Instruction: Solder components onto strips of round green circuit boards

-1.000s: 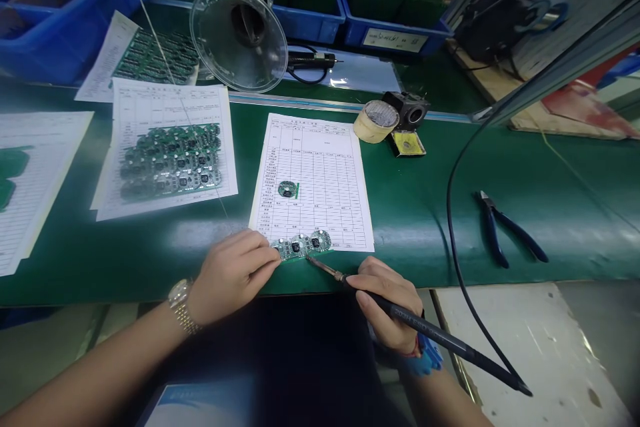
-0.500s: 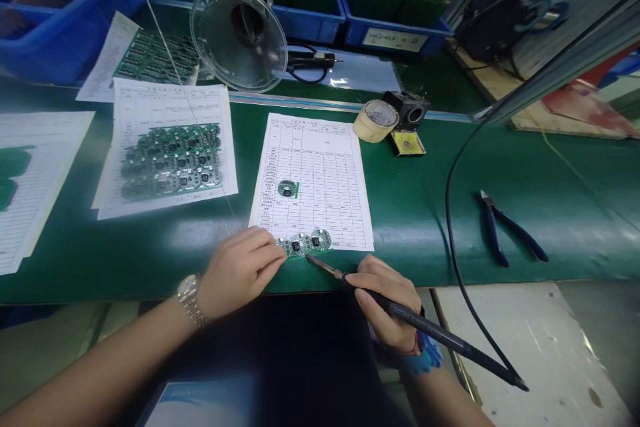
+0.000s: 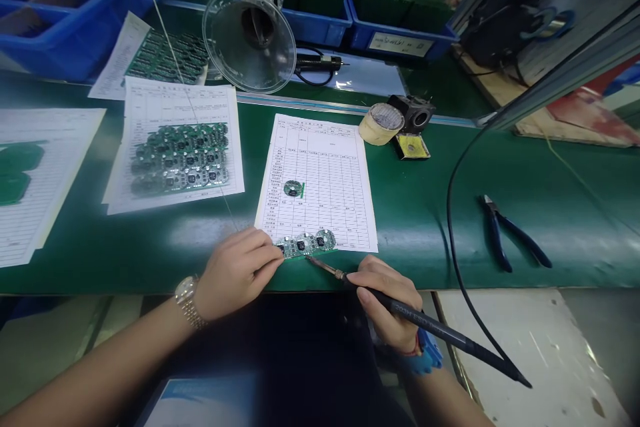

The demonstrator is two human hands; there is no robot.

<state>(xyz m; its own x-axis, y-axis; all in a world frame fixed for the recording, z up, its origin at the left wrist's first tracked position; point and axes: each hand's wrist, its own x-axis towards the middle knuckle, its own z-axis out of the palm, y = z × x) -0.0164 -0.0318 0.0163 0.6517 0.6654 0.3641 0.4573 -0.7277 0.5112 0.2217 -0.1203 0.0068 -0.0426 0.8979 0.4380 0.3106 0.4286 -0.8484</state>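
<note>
Compared with half a second before, the view had slid slightly and the left hand had drawn back along the strip, so that another dark chip showed beside its fingertips. The tip of the iron was nearer the middle chip. The strip lay over the near edge of the sheet, its left end pinched by the left hand's thumb and fingers, the rest reaching rightward. The right hand gripped the iron penlike, tip at the strip's near edge; contact could not be told.
</note>
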